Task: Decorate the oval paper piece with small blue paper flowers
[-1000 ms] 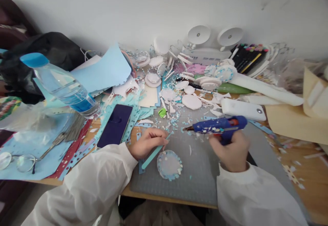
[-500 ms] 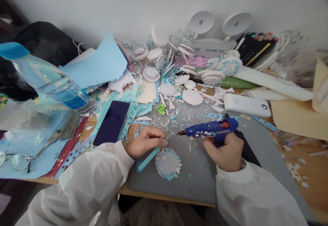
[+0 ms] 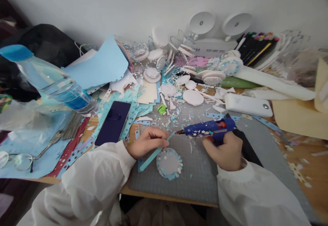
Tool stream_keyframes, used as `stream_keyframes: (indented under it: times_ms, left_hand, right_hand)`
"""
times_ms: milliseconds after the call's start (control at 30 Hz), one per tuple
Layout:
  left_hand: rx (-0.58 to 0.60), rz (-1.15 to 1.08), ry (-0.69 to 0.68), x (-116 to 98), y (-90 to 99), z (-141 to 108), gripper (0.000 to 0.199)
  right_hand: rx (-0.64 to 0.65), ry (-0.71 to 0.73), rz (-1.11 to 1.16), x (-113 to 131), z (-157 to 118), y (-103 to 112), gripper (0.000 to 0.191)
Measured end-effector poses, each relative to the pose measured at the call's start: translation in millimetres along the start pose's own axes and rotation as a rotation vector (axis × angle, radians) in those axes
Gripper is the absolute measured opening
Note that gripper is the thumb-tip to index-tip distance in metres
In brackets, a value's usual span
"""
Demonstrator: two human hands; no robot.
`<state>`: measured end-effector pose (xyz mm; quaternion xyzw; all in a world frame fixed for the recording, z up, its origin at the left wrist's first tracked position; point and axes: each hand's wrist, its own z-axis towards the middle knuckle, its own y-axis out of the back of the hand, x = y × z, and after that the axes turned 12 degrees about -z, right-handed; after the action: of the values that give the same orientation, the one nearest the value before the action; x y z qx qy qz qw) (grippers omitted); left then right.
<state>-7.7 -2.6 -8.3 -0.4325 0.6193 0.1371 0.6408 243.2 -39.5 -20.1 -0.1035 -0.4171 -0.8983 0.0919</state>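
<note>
My left hand (image 3: 151,142) is closed around slim teal tweezers (image 3: 153,159), whose narrow tip points up and to the right. In my right hand (image 3: 227,150) is a blue hot glue gun (image 3: 202,129), flecked with small paper bits. Its nozzle points left, very close to the tip of the tweezers; whether they touch I cannot tell. Just below my left hand lies a white disc (image 3: 169,164) ringed with pale blue and white paper flowers. The disc rests on a grey cutting mat (image 3: 197,185). Anything tiny at the tweezers' tip is too small to make out.
A phone (image 3: 112,123) lies left, near a tilted water bottle (image 3: 56,82) and glasses (image 3: 23,161). White discs (image 3: 193,97), paper scraps and a green clip (image 3: 162,109) crowd the back. A white power bank (image 3: 248,105) and markers (image 3: 258,48) are at right.
The glue gun has shifted slightly left, bringing its nozzle closer to the tip of the tweezers. My left hand keeps nearly the same pose, and the disc stays in place.
</note>
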Motion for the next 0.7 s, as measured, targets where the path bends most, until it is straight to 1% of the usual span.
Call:
stream_keyframes:
  times_ms: [233, 400, 500, 567, 600, 633, 700]
  left_hand:
    - [-0.002, -0.016, -0.009, 0.1, -1.0, 0.4, 0.031]
    - [0.019, -0.032, -0.035, 0.5, -0.7, 0.0, 0.03]
    - [0.023, -0.044, -0.043, 1.2, -0.9, 0.1, 0.03]
    - [0.02, -0.048, -0.037, 1.8, -0.8, 0.2, 0.029]
    - [0.018, -0.047, -0.033, 1.9, -0.6, 0.3, 0.029]
    - [0.015, -0.044, -0.031, 2.0, -0.5, 0.5, 0.029]
    - [0.012, -0.04, -0.027, 1.7, -0.5, 0.8, 0.029]
  right_hand:
    - [-0.05, 0.046, 0.001, -2.8, -0.6, -1.9, 0.022]
    - [-0.041, 0.06, -0.006, -1.0, 1.1, 0.7, 0.021]
    - [-0.065, 0.126, -0.042, 0.7, 1.8, 1.4, 0.021]
    - [-0.088, 0.185, -0.076, -1.2, 1.5, 1.3, 0.019]
    - [-0.098, 0.188, -0.099, -3.8, 1.2, 2.0, 0.017]
    - [-0.113, 0.159, -0.123, -7.7, 0.6, 3.7, 0.018]
    - [-0.101, -0.005, -0.115, -19.4, -0.8, 12.3, 0.021]
